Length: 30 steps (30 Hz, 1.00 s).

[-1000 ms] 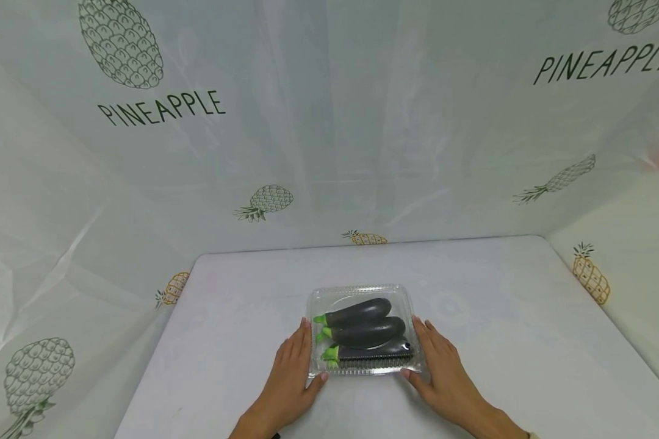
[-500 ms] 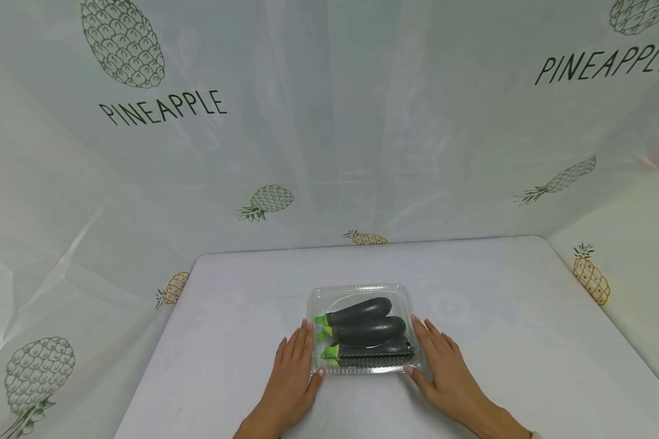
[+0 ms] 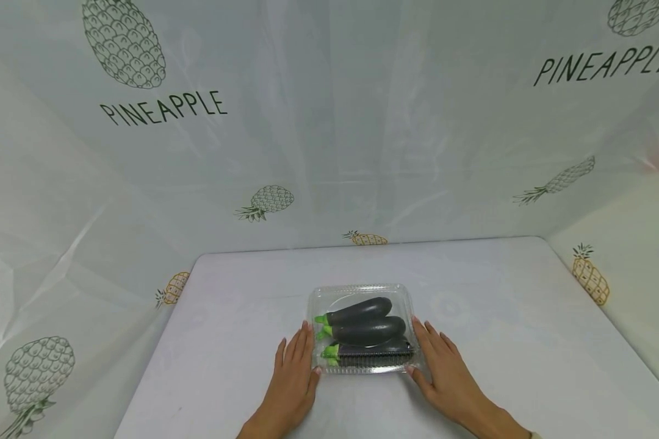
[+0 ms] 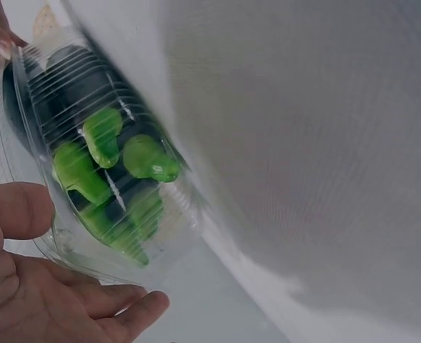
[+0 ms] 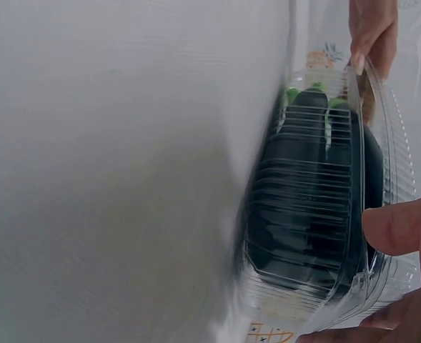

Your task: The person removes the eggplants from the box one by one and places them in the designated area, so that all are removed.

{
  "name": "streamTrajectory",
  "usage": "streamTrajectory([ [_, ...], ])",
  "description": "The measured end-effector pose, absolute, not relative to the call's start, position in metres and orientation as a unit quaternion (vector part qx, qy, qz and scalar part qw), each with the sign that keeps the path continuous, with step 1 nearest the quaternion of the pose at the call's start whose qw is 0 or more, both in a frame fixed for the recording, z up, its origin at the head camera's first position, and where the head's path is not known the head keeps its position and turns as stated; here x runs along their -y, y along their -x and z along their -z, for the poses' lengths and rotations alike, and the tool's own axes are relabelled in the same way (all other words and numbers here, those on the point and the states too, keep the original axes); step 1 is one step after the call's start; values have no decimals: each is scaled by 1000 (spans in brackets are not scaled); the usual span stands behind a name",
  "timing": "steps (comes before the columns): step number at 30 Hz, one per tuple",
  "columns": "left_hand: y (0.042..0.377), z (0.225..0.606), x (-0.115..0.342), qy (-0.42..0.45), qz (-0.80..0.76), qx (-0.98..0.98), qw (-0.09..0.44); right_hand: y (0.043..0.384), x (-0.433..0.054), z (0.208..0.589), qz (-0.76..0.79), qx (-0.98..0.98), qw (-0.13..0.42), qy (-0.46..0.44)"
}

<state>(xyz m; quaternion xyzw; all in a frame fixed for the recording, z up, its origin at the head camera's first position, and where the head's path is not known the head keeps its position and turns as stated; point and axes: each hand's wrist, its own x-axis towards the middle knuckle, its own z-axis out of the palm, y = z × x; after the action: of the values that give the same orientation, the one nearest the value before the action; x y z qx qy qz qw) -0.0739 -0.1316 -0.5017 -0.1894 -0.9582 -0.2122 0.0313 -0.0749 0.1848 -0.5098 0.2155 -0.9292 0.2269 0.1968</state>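
A clear plastic clamshell box [image 3: 360,288] lies on the table with its lid down. Inside are several dark purple eggplants [image 3: 368,331] with green stem ends, which point left in the head view. My left hand [image 3: 291,381] lies along the box's left side, fingers straight, thumb by its near left corner. On the opposite side my right hand [image 3: 445,378] touches the box with straight fingers, its thumb at the near right corner. Both wrist views show a thumb at the box's rim; in the left one the green stem ends [image 4: 103,136] show through the ribbed wall.
The white table [image 3: 236,292] extends around the box on every side. A pale curtain [image 3: 329,122] printed with pineapples hangs behind the table and along its left and right sides.
My left thumb has slid slightly left at the box's near corner, and the left hand has turned a little more upright. Box and right hand stay nearly where they were.
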Motion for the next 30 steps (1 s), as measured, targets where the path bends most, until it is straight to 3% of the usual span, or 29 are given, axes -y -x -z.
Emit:
streamTrajectory([
  [21, 73, 505, 129, 203, 182, 957, 99, 70, -183, 510, -201, 938, 187, -212],
  [30, 72, 505, 129, 199, 230, 950, 71, 72, -179, 514, -168, 934, 231, -214],
])
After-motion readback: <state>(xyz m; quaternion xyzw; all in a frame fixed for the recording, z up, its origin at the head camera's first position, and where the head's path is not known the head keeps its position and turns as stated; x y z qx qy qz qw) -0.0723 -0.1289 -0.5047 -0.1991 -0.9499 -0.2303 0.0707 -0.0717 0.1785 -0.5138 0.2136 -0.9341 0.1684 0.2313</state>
